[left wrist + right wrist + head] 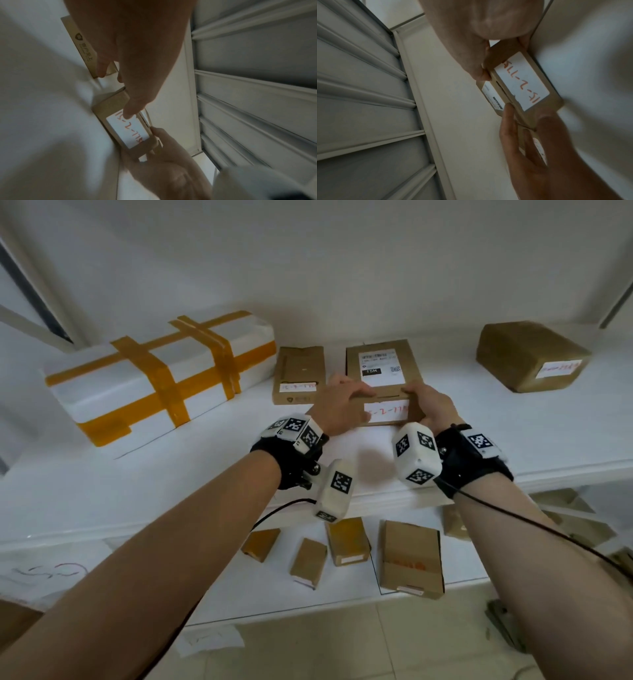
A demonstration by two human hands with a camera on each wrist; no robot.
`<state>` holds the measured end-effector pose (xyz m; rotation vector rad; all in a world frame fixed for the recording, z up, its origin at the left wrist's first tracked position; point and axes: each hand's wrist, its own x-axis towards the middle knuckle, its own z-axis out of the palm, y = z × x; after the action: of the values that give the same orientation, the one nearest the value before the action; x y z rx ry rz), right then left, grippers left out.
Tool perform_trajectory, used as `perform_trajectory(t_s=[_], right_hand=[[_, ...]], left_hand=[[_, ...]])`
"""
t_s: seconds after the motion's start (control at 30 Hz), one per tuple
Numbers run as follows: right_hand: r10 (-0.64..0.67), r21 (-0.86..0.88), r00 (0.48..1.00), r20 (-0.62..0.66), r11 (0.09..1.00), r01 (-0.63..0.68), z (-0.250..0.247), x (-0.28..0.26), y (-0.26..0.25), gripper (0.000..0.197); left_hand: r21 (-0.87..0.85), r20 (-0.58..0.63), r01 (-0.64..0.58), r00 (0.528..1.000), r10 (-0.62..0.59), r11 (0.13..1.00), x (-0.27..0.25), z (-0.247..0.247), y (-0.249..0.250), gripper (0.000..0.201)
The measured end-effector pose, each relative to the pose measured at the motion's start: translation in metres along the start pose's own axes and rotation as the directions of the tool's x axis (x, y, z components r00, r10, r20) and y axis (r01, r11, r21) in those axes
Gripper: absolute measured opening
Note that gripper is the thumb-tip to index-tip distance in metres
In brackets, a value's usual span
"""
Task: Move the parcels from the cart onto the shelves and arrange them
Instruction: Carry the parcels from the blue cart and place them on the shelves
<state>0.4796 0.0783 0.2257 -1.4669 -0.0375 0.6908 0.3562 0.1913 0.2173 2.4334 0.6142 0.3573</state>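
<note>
A flat cardboard parcel lies on the white shelf, with a printed shipping label on top and a white sticker with red handwriting on its near face. My left hand grips its near left corner, fingers over the top edge. My right hand grips the near right corner the same way. In the left wrist view my thumb presses the sticker on the parcel. In the right wrist view the right hand pinches the parcel across its thickness.
A white foam box bound with orange tape lies at the left. A narrow cardboard box sits just left of the held parcel. A brown wrapped parcel stands at the far right. Several small boxes lie on the lower shelf.
</note>
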Motion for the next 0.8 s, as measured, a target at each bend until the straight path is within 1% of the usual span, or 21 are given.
perform_trajectory(t_s=[0.07,0.13,0.2,0.23,0.3,0.33,0.4,0.47,0.53,0.63,0.7,0.73,0.8], right_hand=[[-0.006,-0.039,1.000,-0.020,0.999,0.006,0.006,0.008,-0.006,0.026],[-0.021,-0.082,0.999,-0.044,0.997,0.017,0.015,0.016,-0.010,0.034],[-0.025,-0.098,0.998,-0.063,0.995,0.018,0.023,0.024,-0.012,0.038],[-0.030,-0.107,0.997,-0.074,0.994,0.022,0.026,0.031,-0.011,0.043],[-0.029,-0.140,0.995,-0.096,0.990,0.015,0.028,0.063,-0.003,0.052],[-0.024,-0.144,0.997,-0.076,0.989,0.013,0.031,0.074,-0.001,0.045],[-0.025,-0.100,0.999,-0.024,0.995,0.022,0.039,0.055,-0.003,0.016],[-0.044,-0.109,0.999,-0.015,0.993,0.042,0.041,0.041,-0.001,0.020],[-0.069,-0.145,0.998,-0.002,0.987,0.068,0.041,0.034,0.003,0.014],[-0.107,-0.130,0.994,0.020,0.986,0.109,0.041,0.023,0.009,0.025],[-0.154,-0.145,0.988,0.016,0.977,0.155,0.041,0.014,0.011,0.020],[-0.150,-0.138,0.989,0.002,0.979,0.149,0.039,0.009,0.013,0.022],[-0.105,-0.106,0.994,-0.035,0.989,0.101,0.033,0.001,0.020,0.038]], left_hand=[[-0.004,-0.010,0.013,1.000,-0.013,1.000,0.000,-0.001,-0.005,0.051],[-0.030,-0.020,0.025,0.999,-0.026,0.999,-0.001,-0.004,-0.009,0.054],[-0.023,-0.033,0.006,0.999,-0.007,1.000,-0.002,-0.009,-0.012,0.054],[-0.009,-0.031,-0.006,1.000,0.005,1.000,-0.002,-0.010,-0.012,0.053],[0.006,-0.012,-0.023,1.000,0.023,1.000,-0.005,-0.012,-0.012,0.050],[0.010,0.002,-0.025,1.000,0.025,1.000,-0.006,-0.013,-0.012,0.051],[0.010,0.020,0.012,1.000,-0.012,1.000,-0.007,-0.010,-0.012,0.054],[-0.011,0.018,0.078,0.997,-0.078,0.997,-0.008,-0.006,-0.012,0.057],[-0.090,0.011,0.132,0.991,-0.131,0.987,-0.014,-0.004,-0.006,0.059],[-0.164,0.031,0.174,0.985,-0.171,0.971,-0.028,-0.003,0.006,0.063],[-0.187,0.069,0.197,0.980,-0.187,0.963,-0.039,-0.003,0.012,0.064],[-0.202,0.089,0.208,0.977,-0.193,0.957,-0.046,-0.004,0.015,0.063],[-0.244,0.134,0.241,0.968,-0.214,0.939,-0.060,-0.005,0.019,0.056]])
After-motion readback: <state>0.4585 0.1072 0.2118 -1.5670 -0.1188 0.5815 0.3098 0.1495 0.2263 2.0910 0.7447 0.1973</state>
